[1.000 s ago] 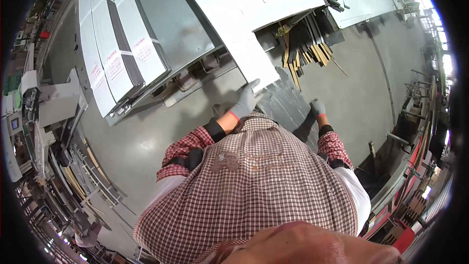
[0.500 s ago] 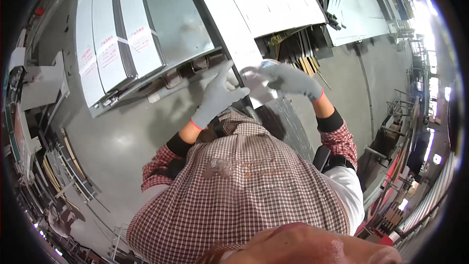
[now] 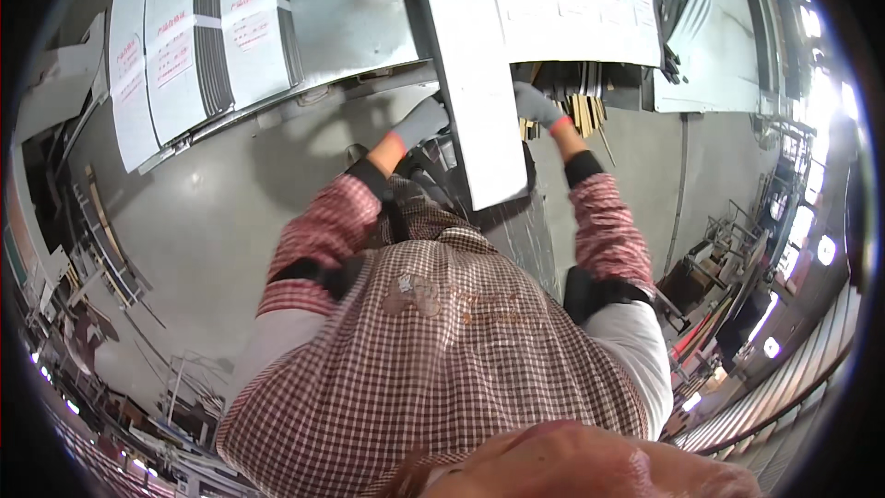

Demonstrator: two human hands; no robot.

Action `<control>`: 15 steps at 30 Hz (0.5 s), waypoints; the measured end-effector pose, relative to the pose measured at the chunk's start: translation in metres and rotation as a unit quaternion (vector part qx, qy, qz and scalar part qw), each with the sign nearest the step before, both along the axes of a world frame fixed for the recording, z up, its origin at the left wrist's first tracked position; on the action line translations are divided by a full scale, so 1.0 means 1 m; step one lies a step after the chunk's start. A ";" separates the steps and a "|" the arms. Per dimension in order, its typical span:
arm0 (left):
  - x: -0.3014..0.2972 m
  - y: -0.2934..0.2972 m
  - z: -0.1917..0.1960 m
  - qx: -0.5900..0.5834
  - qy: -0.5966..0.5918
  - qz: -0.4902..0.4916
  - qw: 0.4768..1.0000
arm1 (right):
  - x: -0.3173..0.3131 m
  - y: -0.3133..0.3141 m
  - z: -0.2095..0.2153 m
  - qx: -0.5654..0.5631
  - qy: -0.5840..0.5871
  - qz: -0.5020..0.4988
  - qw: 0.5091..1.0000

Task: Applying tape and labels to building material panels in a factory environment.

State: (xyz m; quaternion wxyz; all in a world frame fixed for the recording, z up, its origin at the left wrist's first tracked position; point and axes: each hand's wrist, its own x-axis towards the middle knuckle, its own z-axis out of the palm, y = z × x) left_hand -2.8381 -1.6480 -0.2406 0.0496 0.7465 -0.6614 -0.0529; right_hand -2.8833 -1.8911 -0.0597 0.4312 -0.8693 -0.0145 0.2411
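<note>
- Head view looks straight down over a checked shirt at 2 gloved hands, both raised to 1 long pale sheet-metal panel (image 3: 479, 83) that runs from the top edge down to the chest.
- Left hand (image 3: 419, 122), in a grey glove with a red cuff, lies against the panel's left edge; its fingers disappear at that edge, so how far they curl around it cannot be told.
- Right hand (image 3: 537, 106), in the same kind of glove, sits against the panel's right edge, fingers bent toward it; whether they truly clamp the metal cannot be told either.
- 2 dark sleeve guards show, 1 on each forearm, above the checked sleeves.
- At upper left lies 1 stack of grey sheets (image 3: 212, 46) carrying about 3 white paper labels.
- At upper right lies 1 wide flat sheet (image 3: 572, 5) with several labels, just beside the panel.
- 1 bundle of thin yellowish strips (image 3: 585, 111) sits near the right hand, partly hidden.
- Grey concrete floor (image 3: 230, 212) fills the left; racks line both rims.
- Compared with 0.5 s ago, the hands have spread apart: then they met near the panel's lower end, now 1 sits on each side, and the panel's near end reaches closer to the chest.
</note>
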 end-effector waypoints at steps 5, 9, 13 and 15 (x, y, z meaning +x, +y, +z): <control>0.028 -0.039 0.160 0.063 0.438 -0.051 0.896 | -0.080 -0.028 -0.037 -0.018 0.003 -0.108 0.994; 0.019 -0.016 0.087 -0.012 0.363 -0.027 0.931 | -0.041 0.084 0.130 -0.006 -0.087 -0.485 0.870; 0.020 0.064 0.085 0.059 0.551 0.074 0.829 | -0.079 0.139 0.107 -0.337 -0.039 -0.302 0.891; 0.004 0.062 0.097 -0.107 0.735 0.094 0.662 | -0.078 0.134 0.101 -0.367 -0.088 -0.308 0.874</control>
